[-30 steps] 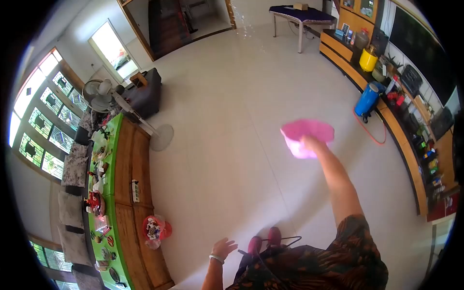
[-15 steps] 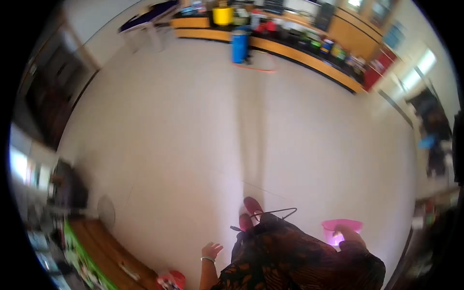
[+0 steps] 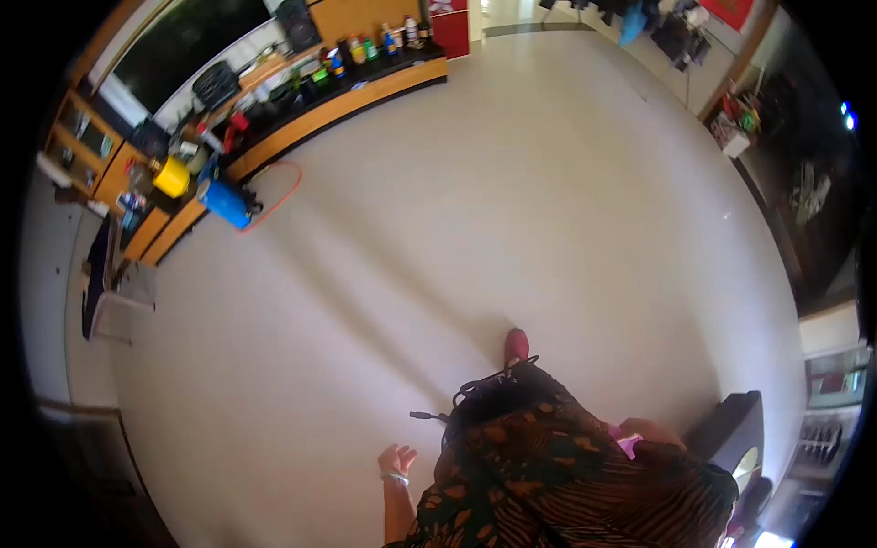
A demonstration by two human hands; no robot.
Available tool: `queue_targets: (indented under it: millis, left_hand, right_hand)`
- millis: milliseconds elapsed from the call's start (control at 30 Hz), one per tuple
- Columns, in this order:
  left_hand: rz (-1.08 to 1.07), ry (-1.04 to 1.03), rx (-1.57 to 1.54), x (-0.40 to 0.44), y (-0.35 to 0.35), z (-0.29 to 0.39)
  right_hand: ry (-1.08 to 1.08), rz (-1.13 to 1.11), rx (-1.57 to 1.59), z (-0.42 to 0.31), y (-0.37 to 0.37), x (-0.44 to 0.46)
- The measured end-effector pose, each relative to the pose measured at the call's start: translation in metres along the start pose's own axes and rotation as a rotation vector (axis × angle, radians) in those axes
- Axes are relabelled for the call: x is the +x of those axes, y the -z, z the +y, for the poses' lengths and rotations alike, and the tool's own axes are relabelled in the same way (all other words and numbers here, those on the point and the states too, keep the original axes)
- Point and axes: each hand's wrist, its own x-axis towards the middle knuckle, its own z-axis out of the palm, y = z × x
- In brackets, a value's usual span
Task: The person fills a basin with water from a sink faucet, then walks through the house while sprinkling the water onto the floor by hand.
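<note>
My left hand (image 3: 397,458), with a pale bracelet at the wrist, hangs over the floor at the lower middle, its fingers apart and nothing in them. At the lower right, my right hand (image 3: 650,431) is closed on a pink basin (image 3: 628,444). The patterned clothing hides most of the basin, and only a small pink part shows. A black cable (image 3: 427,416) hangs at the front of the clothing. One red shoe (image 3: 517,345) is visible on the floor.
A long low cabinet (image 3: 329,117) curves along the upper left. Before it stands a blue cylinder (image 3: 224,203) with an orange hose (image 3: 290,187). A dark table (image 3: 97,274) is at the left. Dark furniture (image 3: 731,429) stands at the lower right.
The view has swung to the right, so the cabinet now lies at the upper left. The pink basin has come in close to the body and is mostly hidden.
</note>
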Motion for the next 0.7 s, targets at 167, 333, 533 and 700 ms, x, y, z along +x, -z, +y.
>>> queue_targets:
  millis: [167,333,533,700]
  left_hand:
    - [-0.073,0.044,0.200,0.022,-0.128,-0.001]
    - [-0.114,-0.051,0.587,0.043,-0.278,0.037]
    - [-0.214,-0.243,0.947,0.058,-0.430,0.084]
    - [-0.232,-0.147,1.080,0.113,-0.517,0.123]
  right_hand:
    - [-0.135,-0.008,0.093,0.010,0.122,0.010]
    - [0.165,0.457,1.209,0.041,0.301,0.095]
    - [0.332,1.194,0.586,-0.006,0.581,0.026]
    - [0.241,1.298,0.349,-0.005,0.682,0.061]
